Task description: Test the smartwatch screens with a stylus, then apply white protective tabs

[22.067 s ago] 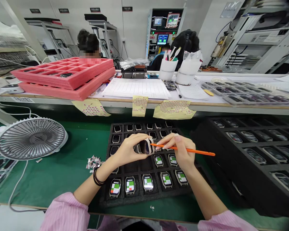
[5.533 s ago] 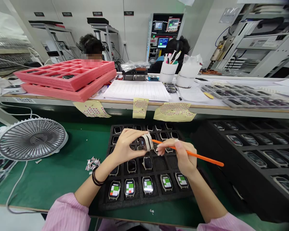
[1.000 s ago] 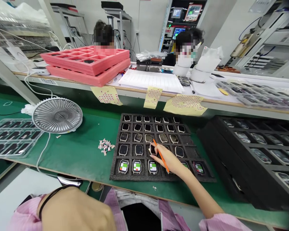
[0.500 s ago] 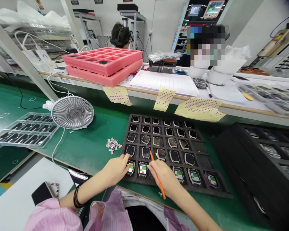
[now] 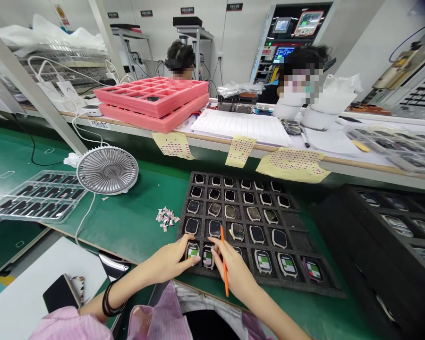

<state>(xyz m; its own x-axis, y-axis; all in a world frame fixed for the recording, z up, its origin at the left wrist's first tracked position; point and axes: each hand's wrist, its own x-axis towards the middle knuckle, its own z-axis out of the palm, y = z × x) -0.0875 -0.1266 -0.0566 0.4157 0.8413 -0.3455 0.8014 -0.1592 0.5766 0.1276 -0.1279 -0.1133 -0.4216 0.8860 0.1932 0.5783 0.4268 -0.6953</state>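
Resting left hand (image 5: 170, 265) on rectangular black smartwatch with green-screen label (image 5: 193, 250), front row of black foam tray (image 5: 274, 279); fingers narrow, grip unclear. Right hand (image 5: 233, 273) narrow, pinching slim orange stick (image 5: 225, 278), also touching neighbouring black smartwatch (image 5: 208, 258).

Head-worn camera, facing forward and down, above black foam tray (image 5: 293, 217)

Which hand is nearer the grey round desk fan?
Left. The left hand lies below and right of the grey round desk fan; the right hand lies farther right, past the left hand.
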